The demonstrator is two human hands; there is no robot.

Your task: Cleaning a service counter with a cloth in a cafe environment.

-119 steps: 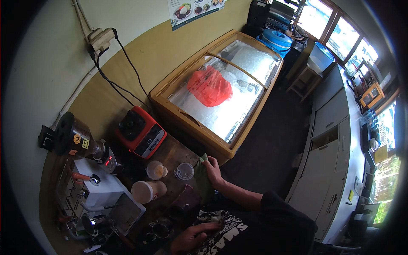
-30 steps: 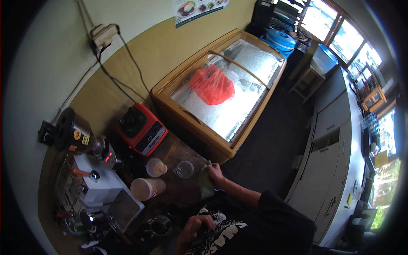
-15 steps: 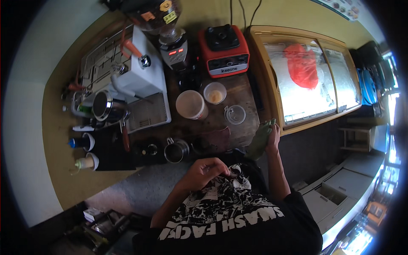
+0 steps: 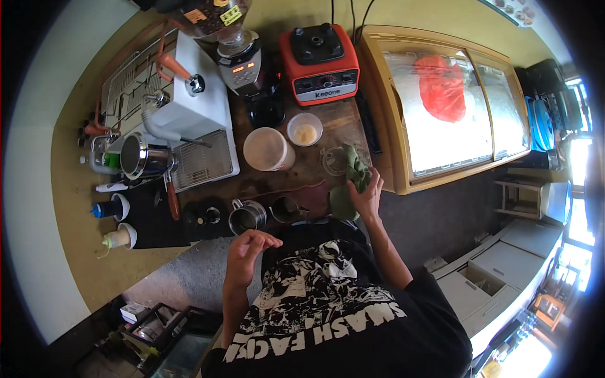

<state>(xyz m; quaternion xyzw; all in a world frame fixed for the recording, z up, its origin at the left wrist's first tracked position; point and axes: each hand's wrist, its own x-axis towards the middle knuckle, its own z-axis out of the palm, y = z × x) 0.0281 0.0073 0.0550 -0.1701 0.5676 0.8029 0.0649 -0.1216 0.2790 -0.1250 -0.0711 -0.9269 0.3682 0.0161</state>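
Note:
A green cloth (image 4: 357,167) is bunched in my right hand (image 4: 367,196) at the wooden counter's right front edge, with part of it hanging down. It partly covers a clear round plastic lid (image 4: 331,162). My left hand (image 4: 246,255) is raised in front of my shirt with fingers stretched out and nothing visible in it. The nearest thing to it is a metal pitcher (image 4: 247,218) on the counter's front. Beside the pitcher stands a dark round cup (image 4: 285,210) next to a brownish-red cloth (image 4: 313,195). A white tub (image 4: 265,151) and a small cup (image 4: 305,131) with pale contents stand behind.
At the left is a white espresso machine (image 4: 200,107) with a large metal pitcher (image 4: 146,157) and a wooden-handled portafilter (image 4: 172,196). A coffee grinder (image 4: 242,72) and a red blender base (image 4: 320,66) stand at the back. A wood-framed glass cabinet (image 4: 403,179) lies right.
My right hand has brought the green cloth left and inward over the counter edge and the clear lid. My left hand has moved left and its fingers have straightened.

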